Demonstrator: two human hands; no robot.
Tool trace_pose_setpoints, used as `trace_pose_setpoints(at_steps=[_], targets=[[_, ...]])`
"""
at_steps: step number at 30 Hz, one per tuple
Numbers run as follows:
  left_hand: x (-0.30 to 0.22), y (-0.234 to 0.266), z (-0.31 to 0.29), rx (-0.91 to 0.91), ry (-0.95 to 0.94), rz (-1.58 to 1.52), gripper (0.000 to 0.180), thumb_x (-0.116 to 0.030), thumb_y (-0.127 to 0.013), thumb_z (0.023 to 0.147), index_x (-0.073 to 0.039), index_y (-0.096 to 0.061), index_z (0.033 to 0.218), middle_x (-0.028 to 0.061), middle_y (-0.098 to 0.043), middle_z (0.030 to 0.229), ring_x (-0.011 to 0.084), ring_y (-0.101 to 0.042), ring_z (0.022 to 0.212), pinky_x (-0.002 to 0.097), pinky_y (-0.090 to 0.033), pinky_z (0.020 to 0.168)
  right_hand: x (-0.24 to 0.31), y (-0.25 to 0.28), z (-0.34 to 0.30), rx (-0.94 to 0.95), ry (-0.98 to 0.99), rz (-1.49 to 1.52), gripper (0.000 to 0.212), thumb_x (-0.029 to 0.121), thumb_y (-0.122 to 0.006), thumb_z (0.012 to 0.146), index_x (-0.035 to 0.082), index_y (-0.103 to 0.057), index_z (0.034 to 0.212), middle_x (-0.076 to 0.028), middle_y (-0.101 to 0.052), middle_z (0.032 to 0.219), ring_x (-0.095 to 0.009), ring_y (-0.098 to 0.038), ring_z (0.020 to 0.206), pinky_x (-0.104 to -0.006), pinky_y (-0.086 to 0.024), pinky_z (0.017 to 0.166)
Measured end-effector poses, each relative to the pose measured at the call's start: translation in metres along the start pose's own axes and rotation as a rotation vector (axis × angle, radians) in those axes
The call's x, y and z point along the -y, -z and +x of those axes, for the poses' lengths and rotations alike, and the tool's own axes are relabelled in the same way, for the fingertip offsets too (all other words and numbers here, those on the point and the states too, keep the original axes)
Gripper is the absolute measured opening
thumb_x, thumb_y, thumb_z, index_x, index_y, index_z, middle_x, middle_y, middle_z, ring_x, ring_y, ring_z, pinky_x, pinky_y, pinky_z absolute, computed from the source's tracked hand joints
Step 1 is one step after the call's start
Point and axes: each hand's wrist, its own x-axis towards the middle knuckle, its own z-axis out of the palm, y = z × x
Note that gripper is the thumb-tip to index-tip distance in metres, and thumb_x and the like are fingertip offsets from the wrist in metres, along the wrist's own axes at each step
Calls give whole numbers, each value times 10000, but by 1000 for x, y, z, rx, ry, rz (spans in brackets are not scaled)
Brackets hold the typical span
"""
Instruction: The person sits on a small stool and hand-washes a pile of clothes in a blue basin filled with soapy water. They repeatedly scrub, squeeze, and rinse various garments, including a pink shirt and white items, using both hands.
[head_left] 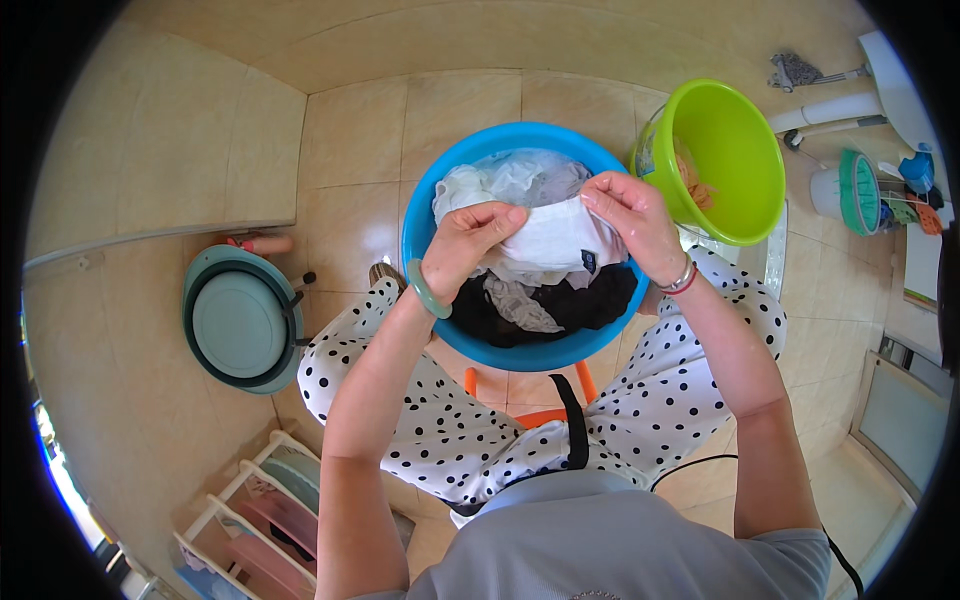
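A white garment [555,238] with a small dark label is stretched between my two hands over a round blue basin [418,215]. My left hand [470,242], with a pale green bangle at the wrist, pinches its left part between thumb and fingers. At its upper right edge, my right hand [637,222] grips the fabric in the same way. Behind it in the basin lie pale wet clothes [530,172]. Nearer to me are black clothes [590,305] and a light patterned cloth [520,305]. The garment's lower part hangs among them, so its full shape is hidden.
A lime green bucket [745,160] with something orange inside stands right of the basin. Two nested folding basins [238,320] lean at the wall on the left. A white rack [245,500] is at the lower left. An orange stool [540,415] shows between my knees.
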Motion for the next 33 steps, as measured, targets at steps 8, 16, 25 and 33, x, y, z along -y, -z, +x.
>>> trace_pose_setpoints(at_steps=[8,16,25,33], targets=[[-1,-8,2,119,-61,30,302,-318,-558,917,-54,-624,1048,-33,-589,921,74,-485,884,249,-361,844,0,-4,0,13,10,-40,164,152,-576,904,-8,-614,916,6,-600,775,-42,-509,706,-201,-418,631],[6,-13,7,26,-187,16,230,-285,-509,950,-79,-607,971,-54,-576,867,44,-491,818,203,-383,746,-1,-12,4,109,63,-91,188,173,-583,901,-6,-625,860,0,-593,746,-44,-504,672,-211,-416,594],[12,-22,30,-331,-207,-506,241,-280,-543,935,-71,-601,830,-37,-565,748,50,-492,679,216,-398,606,-1,-46,-9,12,231,-144,191,224,-624,864,41,-572,850,-56,-560,670,-163,-557,591,-270,-455,545],[25,-84,30,-345,5,-622,282,-316,-444,943,-106,-567,1085,31,-580,1056,146,-545,976,306,-449,815,-36,-42,51,-288,336,-607,227,223,-565,865,7,-555,795,-185,-582,699,-340,-552,522,-408,-405,448]])
